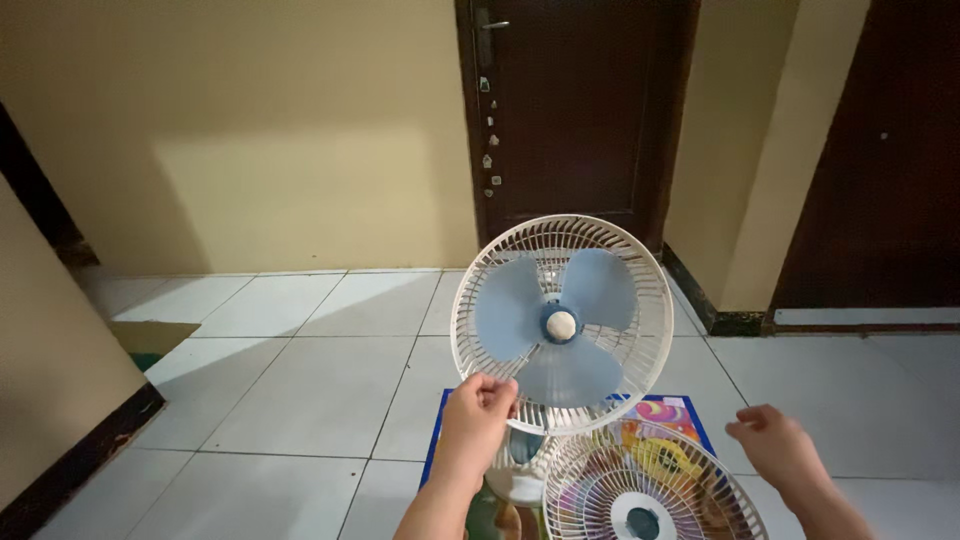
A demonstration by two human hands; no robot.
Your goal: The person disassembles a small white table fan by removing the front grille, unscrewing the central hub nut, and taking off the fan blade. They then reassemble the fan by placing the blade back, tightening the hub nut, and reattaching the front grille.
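Note:
A white electric fan stands on the floor with its rear grille [640, 290] and pale blue three-blade propeller [560, 325] facing me; the front cover is off. My left hand [478, 410] grips the lower left rim of that grille. My right hand [775, 445] hovers to the right of the fan with loosely curled fingers, holding nothing. The detached white front grille [640, 490] lies flat just below the fan, between my hands.
A colourful mat [680, 415] with a blue border lies under the fan on the white tiled floor [300, 390]. A dark wooden door [580, 110] stands behind, a second dark door [880, 160] at right, beige walls around.

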